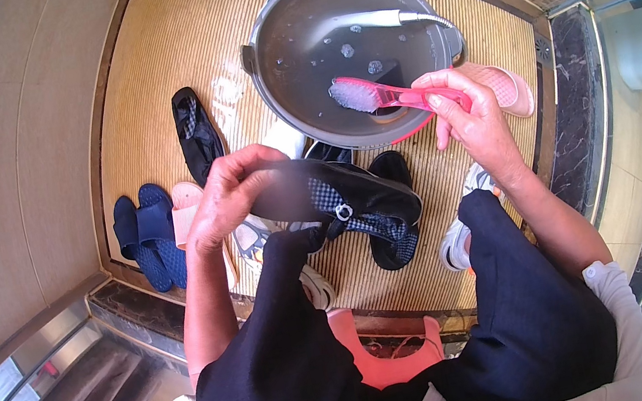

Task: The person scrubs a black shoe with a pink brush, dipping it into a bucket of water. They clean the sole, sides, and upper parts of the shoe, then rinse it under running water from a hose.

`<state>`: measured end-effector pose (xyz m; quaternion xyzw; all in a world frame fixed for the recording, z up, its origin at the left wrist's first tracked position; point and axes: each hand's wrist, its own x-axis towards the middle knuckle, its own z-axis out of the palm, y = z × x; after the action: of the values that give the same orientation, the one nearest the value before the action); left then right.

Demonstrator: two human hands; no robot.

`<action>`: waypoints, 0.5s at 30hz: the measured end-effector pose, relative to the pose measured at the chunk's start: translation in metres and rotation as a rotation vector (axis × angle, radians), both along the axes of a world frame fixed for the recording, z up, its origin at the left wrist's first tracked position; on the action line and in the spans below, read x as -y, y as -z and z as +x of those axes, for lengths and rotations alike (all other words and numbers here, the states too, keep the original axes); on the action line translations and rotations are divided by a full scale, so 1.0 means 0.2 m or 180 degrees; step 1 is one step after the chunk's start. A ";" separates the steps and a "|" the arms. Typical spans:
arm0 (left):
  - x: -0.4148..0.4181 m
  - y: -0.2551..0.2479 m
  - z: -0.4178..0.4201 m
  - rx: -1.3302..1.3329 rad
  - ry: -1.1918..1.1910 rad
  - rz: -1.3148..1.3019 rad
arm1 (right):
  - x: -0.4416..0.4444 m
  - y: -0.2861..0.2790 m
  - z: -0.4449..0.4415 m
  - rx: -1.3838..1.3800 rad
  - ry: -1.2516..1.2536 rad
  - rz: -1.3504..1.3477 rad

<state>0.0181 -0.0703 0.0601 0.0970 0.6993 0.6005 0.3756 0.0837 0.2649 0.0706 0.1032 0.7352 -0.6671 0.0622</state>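
Observation:
My left hand (224,201) grips one end of a black slipper (357,184), with a checked fabric upper and a small ring-shaped ornament, held in front of my knees. In my right hand (467,116) is a pink plastic brush (399,96), its white bristles facing left over the basin. Cloudy water fills the large grey round basin (256,83), with bits of foam afloat. A white shower head (366,20) rests in it, partly under water. Below the brush, a dark object (388,85) lies in the water; its kind is unclear.
Another black slipper (199,135) lies on the ribbed floor (143,70) at left, near blue slippers (156,236) and a pink slipper (186,205). Black checked footwear (397,248) lies between my feet. A pink slipper (508,90) sits right of the basin. Tiled walls enclose the space.

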 end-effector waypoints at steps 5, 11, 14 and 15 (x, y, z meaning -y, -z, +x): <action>-0.06 -0.08 -0.12 -0.0264 -0.0493 0.0243 | 0.00 -0.03 0.00 -0.0071 0.0035 -0.0055; -0.26 -0.02 -0.30 -0.0782 -0.0383 0.0144 | -0.05 -0.02 -0.02 -0.0377 0.0165 0.0077; -0.30 0.05 -0.37 -0.0630 -0.0378 0.0168 | -0.06 0.00 -0.01 -0.0334 0.0170 0.0141; -0.32 0.08 -0.39 -0.0810 -0.0438 0.0078 | -0.06 0.00 -0.01 -0.0312 0.0168 0.0208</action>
<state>-0.0595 -0.0063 0.0444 0.1287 0.7388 0.6161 0.2407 0.0824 0.2762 0.0697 0.0917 0.7558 -0.6483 0.0051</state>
